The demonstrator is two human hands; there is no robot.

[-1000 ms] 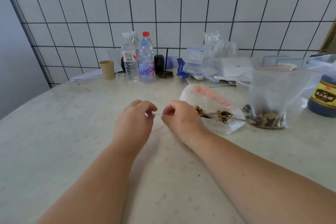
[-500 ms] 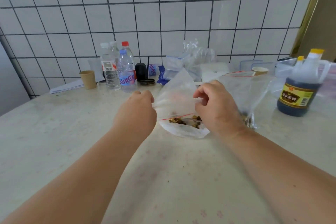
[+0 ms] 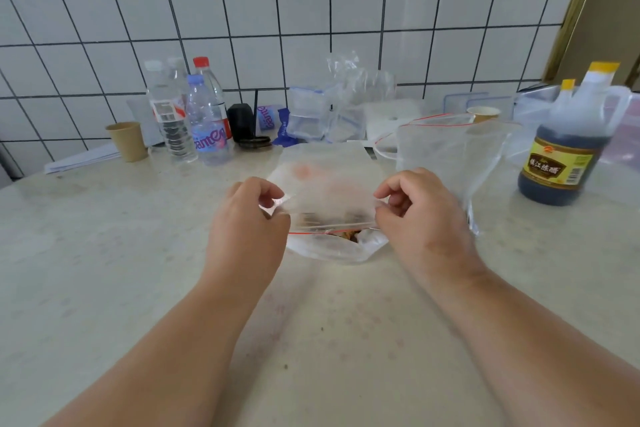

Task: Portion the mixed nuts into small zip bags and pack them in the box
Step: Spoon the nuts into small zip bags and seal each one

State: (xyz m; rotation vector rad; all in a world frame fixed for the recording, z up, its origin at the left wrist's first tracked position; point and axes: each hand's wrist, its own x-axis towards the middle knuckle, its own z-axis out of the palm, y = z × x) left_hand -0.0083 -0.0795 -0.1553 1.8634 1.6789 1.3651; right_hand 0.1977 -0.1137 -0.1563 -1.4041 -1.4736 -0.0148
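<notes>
Head view: my left hand and right hand each pinch a top corner of the small clear red-zip plastic bag, held up over a lying clear bag of brown mixed nuts on the pale speckled table. I judge the thin film could slip from either pinch. A tall clear open bag stands close by my right hand; a stray knuckle could topple it.
</notes>
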